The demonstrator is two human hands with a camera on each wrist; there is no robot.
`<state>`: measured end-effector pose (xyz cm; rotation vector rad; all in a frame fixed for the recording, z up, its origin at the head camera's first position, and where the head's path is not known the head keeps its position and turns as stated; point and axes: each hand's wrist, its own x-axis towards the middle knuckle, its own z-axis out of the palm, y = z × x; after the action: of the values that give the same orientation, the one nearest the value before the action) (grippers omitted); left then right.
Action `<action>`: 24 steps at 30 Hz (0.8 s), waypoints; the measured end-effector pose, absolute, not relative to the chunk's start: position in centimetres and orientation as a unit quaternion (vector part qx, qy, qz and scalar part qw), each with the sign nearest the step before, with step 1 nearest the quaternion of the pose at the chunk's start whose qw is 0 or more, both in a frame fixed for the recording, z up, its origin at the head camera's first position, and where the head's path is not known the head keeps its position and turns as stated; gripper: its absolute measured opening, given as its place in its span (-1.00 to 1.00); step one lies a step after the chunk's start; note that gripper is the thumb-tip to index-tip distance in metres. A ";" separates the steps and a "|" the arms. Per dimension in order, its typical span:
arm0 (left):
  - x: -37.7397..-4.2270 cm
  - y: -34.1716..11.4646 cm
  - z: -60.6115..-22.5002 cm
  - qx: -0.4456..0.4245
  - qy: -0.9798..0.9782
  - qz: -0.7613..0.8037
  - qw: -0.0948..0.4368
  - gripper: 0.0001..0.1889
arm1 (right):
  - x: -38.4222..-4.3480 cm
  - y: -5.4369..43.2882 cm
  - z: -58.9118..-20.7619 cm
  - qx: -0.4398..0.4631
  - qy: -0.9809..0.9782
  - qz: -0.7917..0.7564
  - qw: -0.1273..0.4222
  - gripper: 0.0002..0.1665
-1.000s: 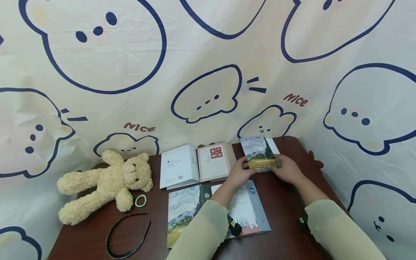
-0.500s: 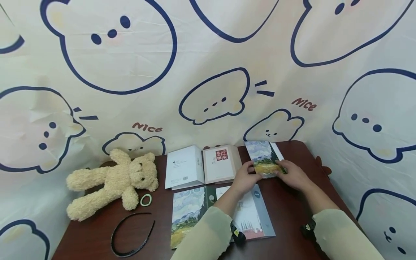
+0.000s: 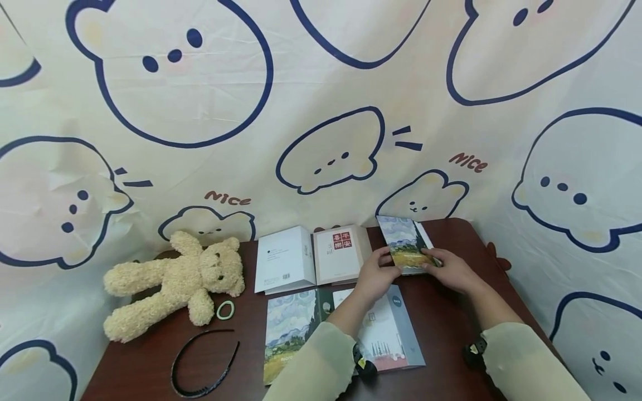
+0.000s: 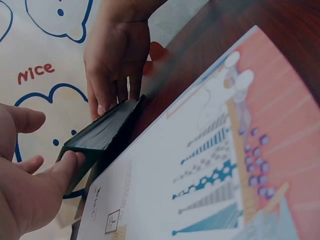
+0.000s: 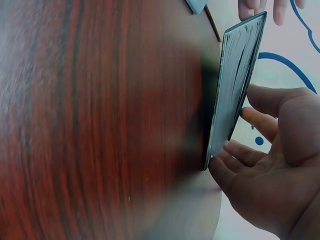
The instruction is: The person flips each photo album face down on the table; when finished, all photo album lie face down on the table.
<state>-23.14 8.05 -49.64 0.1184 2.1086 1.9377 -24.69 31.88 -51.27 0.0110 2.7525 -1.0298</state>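
A small book [image 3: 405, 240] with a landscape painting on its cover is tilted up at the back right of the table. My left hand [image 3: 373, 274] holds its lower left side, while my right hand [image 3: 450, 270] grips its lower right side. Seen from the left wrist, the book's page edges [image 4: 102, 134] face up toward the camera, with left fingertips [image 4: 70, 162] against its dark green end. In the right wrist view, the thumb and fingers of the right hand [image 5: 282, 160] are around the book's side [image 5: 232, 80], and its lower edge is near the tabletop.
Left of the hands, a white book [image 3: 283, 259] and a cream book [image 3: 337, 256] stand partly opened. A larger painted-cover book [image 3: 291, 328] and a white-and-blue book [image 3: 383, 334] lie in front. Farther left are a teddy bear [image 3: 175, 281], green ring [image 3: 225, 309] and black headband [image 3: 175, 362].
The head view has shifted a little, so everything sits farther right than one second ago. Both hands keep hold of the small book, which has moved only slightly.
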 end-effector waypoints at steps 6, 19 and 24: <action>-23.0 7.4 -49.3 0.061 0.726 0.673 0.126 -0.39 | -24.7 31.4 -51.0 0.005 0.918 -0.378 0.116 -0.21; -22.6 6.8 -48.1 0.097 0.716 0.683 0.102 -0.45 | -24.5 31.0 -50.9 0.054 0.860 -0.480 0.164 -0.13; -22.6 6.8 -47.6 0.101 0.726 0.674 0.096 -0.47 | -24.4 30.7 -51.0 0.054 0.834 -0.525 0.162 -0.16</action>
<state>-22.58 6.78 -47.59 0.2993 2.1515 1.9961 -24.40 30.68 -51.04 0.1540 2.3796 -1.5001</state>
